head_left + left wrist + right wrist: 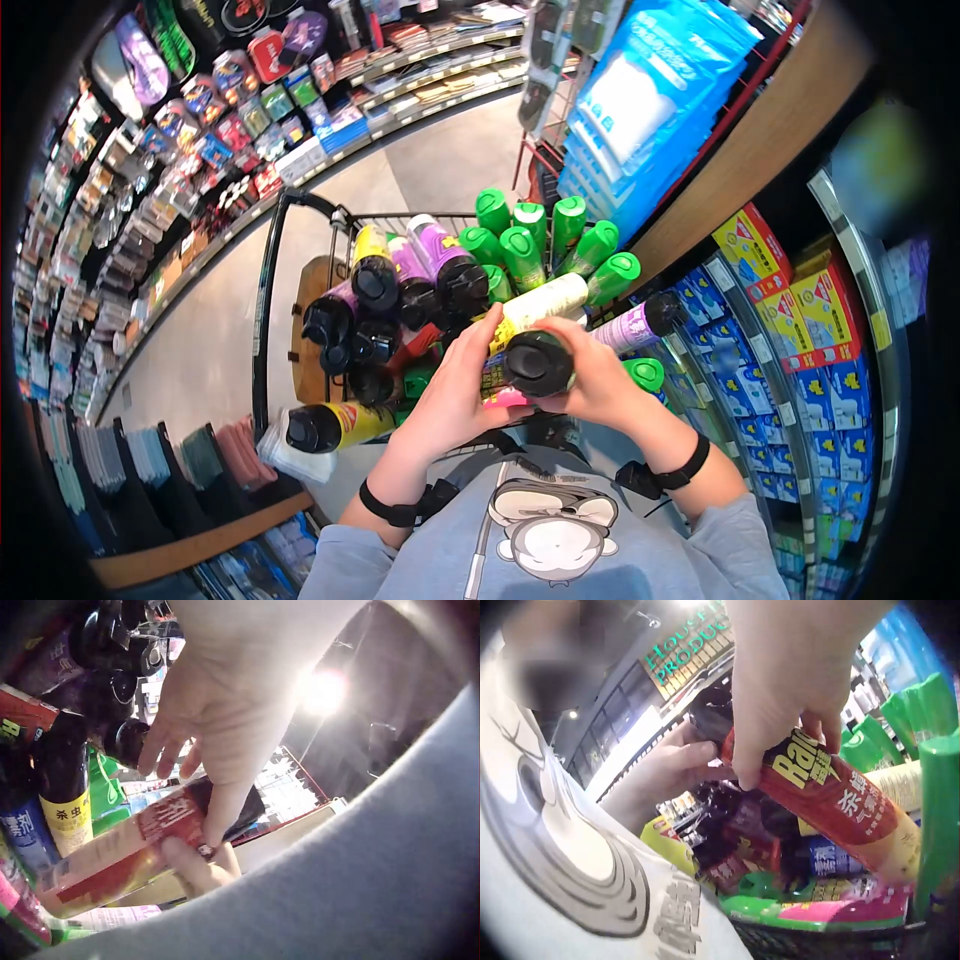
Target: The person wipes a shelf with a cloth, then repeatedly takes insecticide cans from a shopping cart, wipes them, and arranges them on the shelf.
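A red and yellow spray can (855,814) with a black cap (540,362) is held tilted in front of the body, over a cart of cans. My right hand (600,385) grips it just below the cap, thumb on the red label. Beside the cap, my left hand (455,395) has its thumb against the can (112,862), while its other fingers (171,754) extend loosely. In the right wrist view the left hand (660,772) is partly hidden behind the can.
The wire cart (262,340) holds several green-capped cans (520,255), purple cans and black-capped cans. A yellow can (360,423) lies at its near left. Shelves of blue boxes (840,450) stand at right, blue packs (650,100) ahead, folded cloths (200,460) at lower left.
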`<state>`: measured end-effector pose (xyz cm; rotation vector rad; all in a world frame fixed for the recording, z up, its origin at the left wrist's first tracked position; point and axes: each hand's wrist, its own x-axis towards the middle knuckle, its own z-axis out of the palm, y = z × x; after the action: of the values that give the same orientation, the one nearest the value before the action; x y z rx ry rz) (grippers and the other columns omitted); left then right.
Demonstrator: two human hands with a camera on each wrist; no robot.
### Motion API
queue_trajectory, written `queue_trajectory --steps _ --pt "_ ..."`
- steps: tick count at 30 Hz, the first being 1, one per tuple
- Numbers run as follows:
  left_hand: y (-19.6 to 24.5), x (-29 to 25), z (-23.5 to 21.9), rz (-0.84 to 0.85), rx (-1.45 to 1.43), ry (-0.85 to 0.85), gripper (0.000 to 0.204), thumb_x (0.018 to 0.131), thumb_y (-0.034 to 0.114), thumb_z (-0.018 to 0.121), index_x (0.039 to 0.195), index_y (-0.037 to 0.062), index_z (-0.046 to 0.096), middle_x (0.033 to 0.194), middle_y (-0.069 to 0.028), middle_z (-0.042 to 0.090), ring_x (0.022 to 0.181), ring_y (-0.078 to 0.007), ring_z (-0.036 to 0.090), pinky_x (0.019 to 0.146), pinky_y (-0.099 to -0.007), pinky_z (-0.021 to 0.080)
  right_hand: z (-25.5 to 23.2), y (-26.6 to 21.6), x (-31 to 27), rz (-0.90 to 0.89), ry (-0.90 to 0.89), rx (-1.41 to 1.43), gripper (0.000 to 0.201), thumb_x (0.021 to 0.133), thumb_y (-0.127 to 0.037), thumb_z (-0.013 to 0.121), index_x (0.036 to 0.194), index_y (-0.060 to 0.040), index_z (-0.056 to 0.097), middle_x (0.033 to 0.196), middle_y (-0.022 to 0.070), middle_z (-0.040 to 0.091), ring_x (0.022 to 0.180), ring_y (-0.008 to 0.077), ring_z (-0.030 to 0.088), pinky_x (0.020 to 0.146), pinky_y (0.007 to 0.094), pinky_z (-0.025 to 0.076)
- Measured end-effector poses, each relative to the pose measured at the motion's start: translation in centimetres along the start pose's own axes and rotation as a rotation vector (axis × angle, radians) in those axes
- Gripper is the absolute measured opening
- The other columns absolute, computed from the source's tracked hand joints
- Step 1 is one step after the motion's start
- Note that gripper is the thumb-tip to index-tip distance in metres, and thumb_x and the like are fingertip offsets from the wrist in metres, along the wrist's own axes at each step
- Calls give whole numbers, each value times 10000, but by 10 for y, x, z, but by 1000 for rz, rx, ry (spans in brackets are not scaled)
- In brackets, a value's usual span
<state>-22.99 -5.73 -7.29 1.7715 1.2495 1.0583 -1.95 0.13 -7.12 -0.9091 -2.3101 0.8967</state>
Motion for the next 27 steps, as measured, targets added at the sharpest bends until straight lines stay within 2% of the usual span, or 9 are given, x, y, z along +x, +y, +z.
queue_trajectory --steps 2,5,9,12,16,17,19,22,27 --pt "-9 7 5 11 60 -73 1178 636 184 881 1532 55 127 1401 -228 419 1276 -393 436 1063 -452 371 -20 -15 -2 -3 174 56 812 648 -184 868 1307 -72 407 1126 183 616 1020 376 636 873 412 514" --pt "-13 19 21 60 -15 -132 1235 630 271 907 1531 37 96 1421 -242 404 1306 -386 416 1076 -447 357 -47 -28 -2 77 396 281 697 705 -181 856 1259 -18 466 1102 107 638 984 228 659 872 346 520" --pt "-5 34 37 21 -301 -302 1120 661 240 890 1517 38 196 1386 -182 494 1280 -290 498 1068 -396 380 -82 -44 2 195 697 752 421 798 -205 801 1105 -20 580 1013 59 659 923 125 632 850 302 513" --pt "3 39 48 -131 -709 -401 989 703 187 853 1480 9 268 1380 -129 494 1276 -214 481 1063 -369 380 -96 -40 0 295 711 738 513 819 -347 789 1138 -22 554 1008 60 653 949 137 627 876 309 498" --pt "6 46 59 -251 -980 -518 968 701 264 839 1463 22 292 1327 -150 526 1161 -234 573 978 -391 473 -92 -34 -17 379 707 890 646 915 -491 627 1303 -20 415 1234 99 539 1163 157 525 1003 343 419" --pt "9 48 61 -300 -1028 -545 973 693 313 836 1454 26 301 1291 -152 543 1122 -238 593 927 -391 506 -84 -29 -23 462 682 842 671 961 -492 522 1451 -92 298 1329 50 516 1180 150 542 981 352 446" --pt "14 50 66 -358 -1081 -586 985 671 397 828 1431 32 319 1194 -156 581 1025 -258 637 800 -400 569 -67 -26 -31 417 665 997 656 960 -430 554 1452 -81 295 1356 71 496 1229 173 508 1039 383 410" --pt "14 54 65 -409 -1179 -757 952 735 324 808 1461 26 267 1283 -126 529 1107 -231 593 903 -382 522 -52 -25 -41 380 726 1064 645 949 -349 606 1442 -64 302 1353 81 496 1231 183 508 1053 396 403" --pt "29 46 75 -463 -1189 -790 916 730 332 787 1439 30 291 1235 -139 545 1030 -234 629 824 -388 563 -58 -33 -59 341 767 1124 678 916 -354 665 1408 -37 323 1319 81 501 1217 166 490 1046 353 385"
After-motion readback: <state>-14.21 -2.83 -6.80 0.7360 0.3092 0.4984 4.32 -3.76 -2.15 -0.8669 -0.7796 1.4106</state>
